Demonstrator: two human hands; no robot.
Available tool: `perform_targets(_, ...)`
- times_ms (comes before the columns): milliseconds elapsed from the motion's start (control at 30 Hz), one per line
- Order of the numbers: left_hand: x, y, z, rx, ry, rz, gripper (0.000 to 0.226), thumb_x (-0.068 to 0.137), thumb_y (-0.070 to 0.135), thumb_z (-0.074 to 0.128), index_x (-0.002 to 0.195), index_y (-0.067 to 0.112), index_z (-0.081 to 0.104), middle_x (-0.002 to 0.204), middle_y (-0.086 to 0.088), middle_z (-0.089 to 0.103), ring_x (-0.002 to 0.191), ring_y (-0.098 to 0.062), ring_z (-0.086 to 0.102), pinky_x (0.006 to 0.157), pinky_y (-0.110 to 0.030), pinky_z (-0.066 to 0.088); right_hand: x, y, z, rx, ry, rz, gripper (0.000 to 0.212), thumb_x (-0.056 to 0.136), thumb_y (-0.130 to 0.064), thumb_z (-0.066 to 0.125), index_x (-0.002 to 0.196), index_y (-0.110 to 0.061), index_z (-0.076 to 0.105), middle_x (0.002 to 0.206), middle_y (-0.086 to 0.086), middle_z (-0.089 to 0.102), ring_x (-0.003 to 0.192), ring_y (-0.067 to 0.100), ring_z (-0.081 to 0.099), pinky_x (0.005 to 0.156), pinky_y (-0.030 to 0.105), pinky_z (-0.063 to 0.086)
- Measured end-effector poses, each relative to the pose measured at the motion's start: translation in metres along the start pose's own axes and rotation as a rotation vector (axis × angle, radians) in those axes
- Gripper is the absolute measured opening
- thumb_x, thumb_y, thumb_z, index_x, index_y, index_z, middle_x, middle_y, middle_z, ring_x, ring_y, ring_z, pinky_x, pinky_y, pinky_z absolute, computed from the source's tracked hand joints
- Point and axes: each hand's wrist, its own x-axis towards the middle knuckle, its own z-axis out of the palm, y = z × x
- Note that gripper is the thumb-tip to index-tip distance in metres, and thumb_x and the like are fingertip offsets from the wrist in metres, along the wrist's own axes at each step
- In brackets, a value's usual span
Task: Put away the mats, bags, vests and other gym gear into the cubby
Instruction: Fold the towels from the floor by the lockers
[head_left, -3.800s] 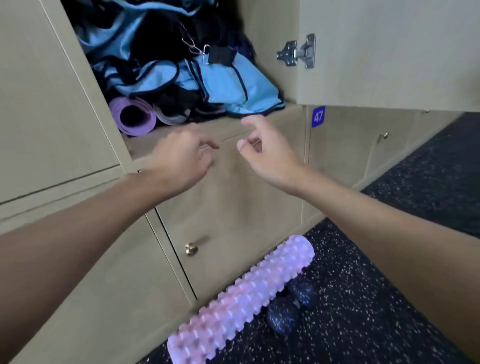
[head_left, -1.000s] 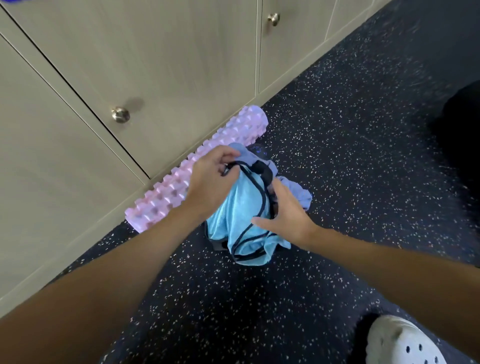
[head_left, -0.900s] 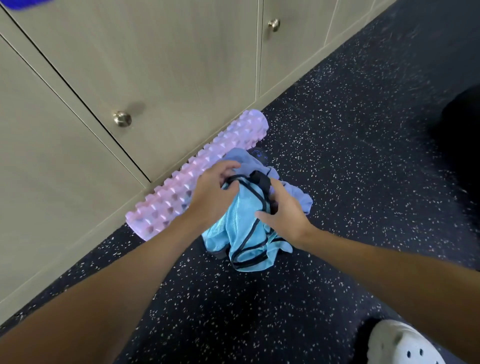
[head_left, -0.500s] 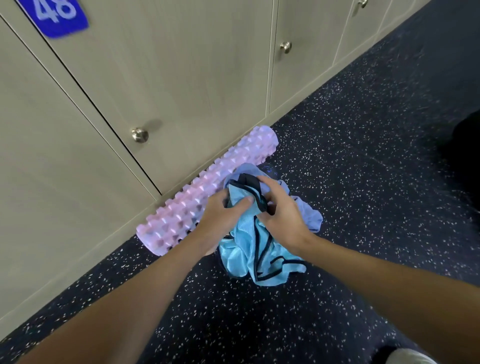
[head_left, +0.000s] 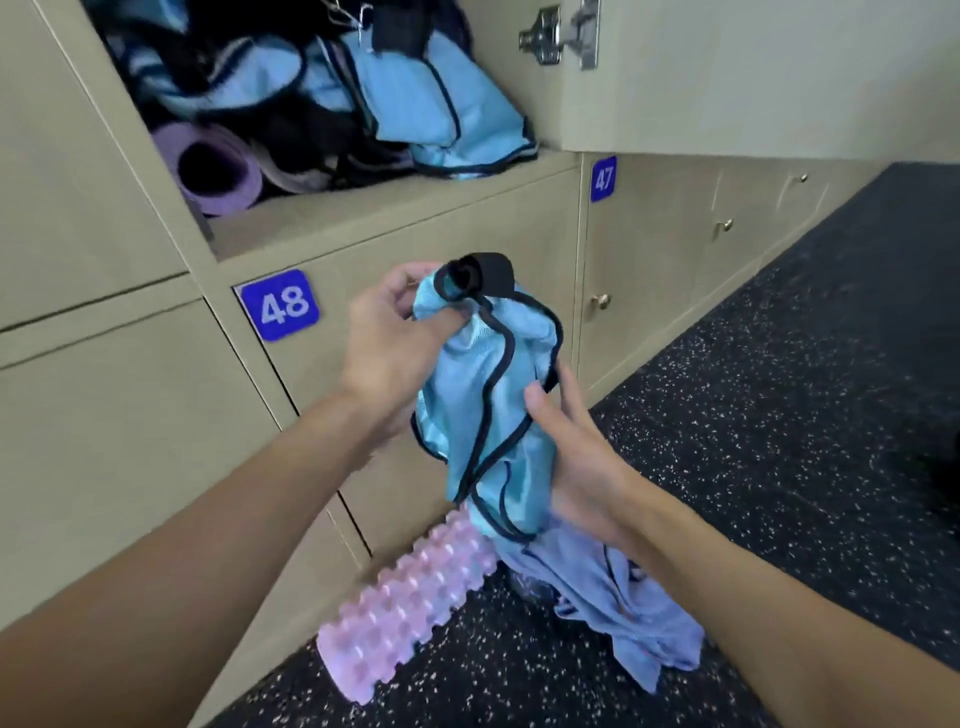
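Note:
A light blue vest (head_left: 493, 415) with black trim hangs in the air in front of the locker doors. My left hand (head_left: 387, 348) pinches its top, just below a black strap end. My right hand (head_left: 576, 457) grips its lower part from the right. A paler blue cloth (head_left: 618, 603) trails beneath it toward the floor. The open cubby (head_left: 363, 208) above holds more blue vests (head_left: 447, 104), dark gear and a rolled purple mat (head_left: 218, 171). A pink knobbly foam roller (head_left: 410, 597) lies on the floor against the lockers.
The cubby's open door (head_left: 753, 78) with its metal hinge (head_left: 561, 34) juts out at top right. Closed locker doors carry blue labels 48 (head_left: 280, 305) and 47 (head_left: 602, 179). Black speckled rubber floor (head_left: 779, 415) spreads to the right.
Both hands have lifted the blue vest off the floor up to locker height. The view has tilted up, bringing the open cubby back into sight.

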Motion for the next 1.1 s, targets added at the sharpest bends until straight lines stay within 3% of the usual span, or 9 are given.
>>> perform_targets(100,0.012,0.022,-0.004,0.133,0.004,0.084,0.039,0.083,-0.003,0.074,0.108,0.021,0.055,0.087,0.000,0.074,0.064,-0.009,0.064,0.058,-0.026,0.054,0.013,-0.033,0.033,0.063,-0.089,-0.085,0.058,0.086,-0.045,0.058,0.139,-0.032,0.039,0.139,0.004,0.059,0.124,0.026,0.060,0.101,0.051,0.048)
perform_targets(200,0.018,0.038,-0.005,0.356,-0.083,0.240,0.035,0.079,-0.014,0.069,0.099,0.011,0.056,0.082,-0.005,0.072,0.058,-0.002,0.059,0.053,-0.016,0.046,0.025,-0.063,0.055,0.021,-0.063,-0.173,0.055,0.082,-0.042,0.063,0.132,-0.027,0.043,0.128,0.002,0.066,0.113,0.022,0.067,0.090,0.041,0.057)
perform_targets(267,0.022,0.051,-0.005,0.468,-0.139,0.337,0.033,0.077,-0.014,0.068,0.092,0.014,0.061,0.082,-0.004,0.072,0.065,-0.001,0.061,0.061,-0.019,0.049,0.037,-0.076,0.068,-0.084,-0.021,-0.271,0.046,0.088,-0.030,0.069,0.128,-0.025,0.047,0.124,0.003,0.068,0.111,0.021,0.068,0.092,0.041,0.056)
perform_targets(367,0.038,0.079,-0.008,0.558,-0.216,0.431,0.035,0.077,-0.008,0.072,0.106,0.011,0.067,0.096,-0.001,0.073,0.085,-0.004,0.066,0.077,-0.016,0.051,0.058,-0.097,0.083,-0.169,0.093,-0.411,0.039,0.086,-0.019,0.074,0.120,-0.028,0.058,0.117,0.001,0.071,0.108,0.021,0.068,0.097,0.049,0.053)
perform_targets(533,0.058,0.127,-0.018,0.582,-0.401,0.353,0.052,0.081,0.003,0.077,0.127,0.021,0.060,0.116,0.012,0.069,0.106,0.001,0.065,0.092,-0.016,0.050,0.083,-0.137,0.095,-0.204,0.202,-0.508,0.027,0.083,-0.011,0.074,0.107,-0.022,0.069,0.103,0.002,0.075,0.098,0.025,0.072,0.091,0.053,0.055)
perform_targets(633,0.079,0.138,-0.033,0.593,-0.329,0.360,0.045,0.085,0.015,0.076,0.122,0.031,0.059,0.120,0.015,0.063,0.108,-0.001,0.064,0.092,-0.018,0.050,0.094,-0.154,0.100,-0.187,0.258,-0.578,0.023,0.085,-0.004,0.073,0.103,-0.017,0.069,0.096,0.001,0.076,0.091,0.022,0.073,0.085,0.047,0.059)
perform_targets(733,0.108,0.133,-0.051,0.883,-0.225,0.315,0.042,0.084,0.036,0.075,0.122,0.035,0.057,0.124,0.010,0.061,0.114,-0.006,0.060,0.098,-0.026,0.048,0.108,-0.172,0.100,-0.147,0.349,-0.674,0.023,0.084,-0.004,0.073,0.103,-0.017,0.069,0.094,-0.002,0.076,0.092,0.021,0.073,0.083,0.040,0.060)
perform_targets(867,0.133,0.121,-0.060,1.213,-0.319,0.042,0.072,0.064,0.073,0.065,0.126,0.037,0.060,0.130,0.010,0.060,0.122,-0.007,0.055,0.108,-0.033,0.043,0.131,-0.197,0.100,-0.171,0.420,-0.827,0.021,0.083,-0.008,0.073,0.099,-0.022,0.068,0.095,-0.003,0.075,0.092,0.018,0.072,0.090,0.046,0.057)
perform_targets(1100,0.163,0.115,-0.058,1.353,-0.470,-0.082,0.070,0.069,0.065,0.075,0.130,0.032,0.062,0.132,0.017,0.059,0.116,-0.002,0.053,0.097,-0.018,0.038,0.189,-0.237,0.118,-0.152,0.517,-1.038,0.030,0.076,-0.022,0.073,0.106,-0.023,0.067,0.105,0.000,0.072,0.101,0.019,0.069,0.095,0.044,0.054)
